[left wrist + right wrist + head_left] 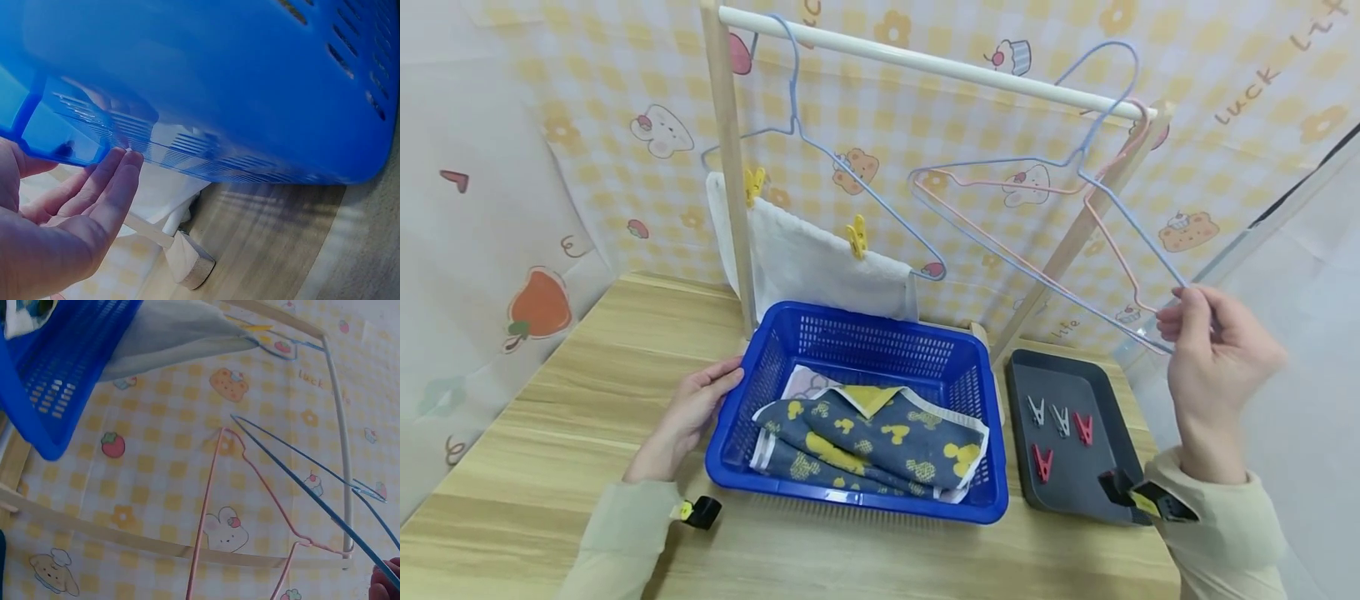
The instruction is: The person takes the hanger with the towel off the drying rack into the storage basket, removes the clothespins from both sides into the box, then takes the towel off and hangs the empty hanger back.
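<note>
My right hand (1217, 358) pinches the lower right corner of a blue hanger (1015, 161), whose hook is over the white rail (910, 57). Close beside it, a pink hanger (1116, 242) hangs at the rail's right end. In the right wrist view only fingertips (384, 581) show on the blue wire (300, 481). My left hand (688, 417) touches the left rim of the blue basket (722, 433), its fingers fairly straight against the side in the left wrist view (81, 219). Patterned cloths (865, 437) lie folded in the basket.
On the rack's left, another blue hanger (868, 187) carries a white cloth (827, 267) held by yellow clips (857, 237). A grey tray (1060, 492) with several red and grey clips stands right of the basket. Wooden rack posts (730, 167) rise behind.
</note>
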Demonstrator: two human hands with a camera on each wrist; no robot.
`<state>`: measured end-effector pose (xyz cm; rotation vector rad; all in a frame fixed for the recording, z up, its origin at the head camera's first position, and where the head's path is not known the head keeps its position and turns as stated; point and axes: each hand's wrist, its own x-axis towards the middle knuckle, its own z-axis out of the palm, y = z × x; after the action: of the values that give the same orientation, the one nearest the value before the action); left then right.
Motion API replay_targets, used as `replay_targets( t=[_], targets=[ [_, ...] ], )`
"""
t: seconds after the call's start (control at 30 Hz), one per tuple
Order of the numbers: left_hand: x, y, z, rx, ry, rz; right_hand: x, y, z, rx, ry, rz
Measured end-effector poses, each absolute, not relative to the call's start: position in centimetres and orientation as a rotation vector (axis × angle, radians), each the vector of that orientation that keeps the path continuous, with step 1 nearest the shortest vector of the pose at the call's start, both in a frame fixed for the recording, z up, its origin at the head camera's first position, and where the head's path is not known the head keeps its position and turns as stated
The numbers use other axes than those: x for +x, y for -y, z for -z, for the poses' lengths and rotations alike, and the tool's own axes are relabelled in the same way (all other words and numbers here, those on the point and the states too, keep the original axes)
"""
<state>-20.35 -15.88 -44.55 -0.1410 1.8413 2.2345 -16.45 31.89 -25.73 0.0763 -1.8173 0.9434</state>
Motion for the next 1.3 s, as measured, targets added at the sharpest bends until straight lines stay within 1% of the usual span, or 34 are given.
replay_targets(
  t=[0.1, 0.23, 0.43, 0.73, 0.83, 0.93, 1.03, 1.2, 1.3],
  targets=[
    [-20.3, 16.0, 44.6, -0.146, -1.838, -2.235, -17.8, -31.3, 25.7, 0.111, 1.87, -0.937],
    [-20.3, 16.0, 44.6, -0.15, -1.812, -2.245, -18.7, -30.6, 26.7, 0.148, 1.945, -0.944],
    [-20.2, 15.9, 44.6, -0.139, -1.818, -2.246, -19.0, -29.8, 27.9, 0.14, 2.02, -0.892],
    [-20.3, 15.8, 44.8, -0.13, -1.835, -2.246, -19.0, -29.7, 27.6, 0.106, 2.105, -0.76],
    [-20.3, 15.7, 44.9, -0.133, -1.832, -2.246, -19.2, -29.4, 27.5, 0.135, 2.076, -0.666],
    [-20.2, 15.6, 44.9, -0.13, -1.837, -2.237, -19.4, -28.6, 27.3, 0.198, 2.025, -0.592],
    [-20.2, 15.4, 45.0, -0.128, -1.841, -2.233, -19.8, -26.9, 26.7, 0.34, 2.002, -0.638],
    [-20.1, 15.6, 44.9, -0.162, -1.864, -2.223, -21.4, -22.1, 25.0, 0.636, 2.105, -0.748],
    [-20.2, 15.5, 44.7, -0.176, -1.871, -2.224, -22.8, -19.1, 24.0, 0.75, 2.236, -0.727]
  ],
)
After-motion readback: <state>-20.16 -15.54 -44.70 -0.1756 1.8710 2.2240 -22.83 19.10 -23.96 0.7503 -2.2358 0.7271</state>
